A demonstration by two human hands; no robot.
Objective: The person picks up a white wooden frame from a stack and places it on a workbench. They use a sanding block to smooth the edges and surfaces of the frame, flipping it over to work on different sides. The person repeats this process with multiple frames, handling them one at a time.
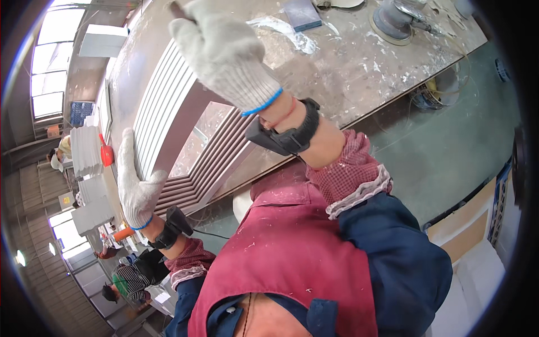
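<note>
A maroon apron (292,253) over the person's chest lies nearest the camera. Beyond it spreads a worn brown workbench (348,73), spotted and smeared with white.

On the bench's left part, close to its near edge, lies a ribbed frame (178,123) with an opening through which the benchtop shows. Its visible length slants from lower left to upper right, away from the person; the right hand covers part of it, so its full long axis cannot be told. One corner points toward the person. Parallel ribs, whitish on the left side and dull mauve with paler bands on the near side, flank a smooth mauve strip.

The gloved right hand (222,50) is above the frame's far part, its fingers bent in a grip. The gloved left hand (139,182) is at the left side, fingers straight and together, thumb spread away; firm contact cannot be told.

Farther right stand a round grey tool (393,22) and a blue-grey block (302,15). Smallest is a short brown piece (177,10), pinched by the right hand.
</note>
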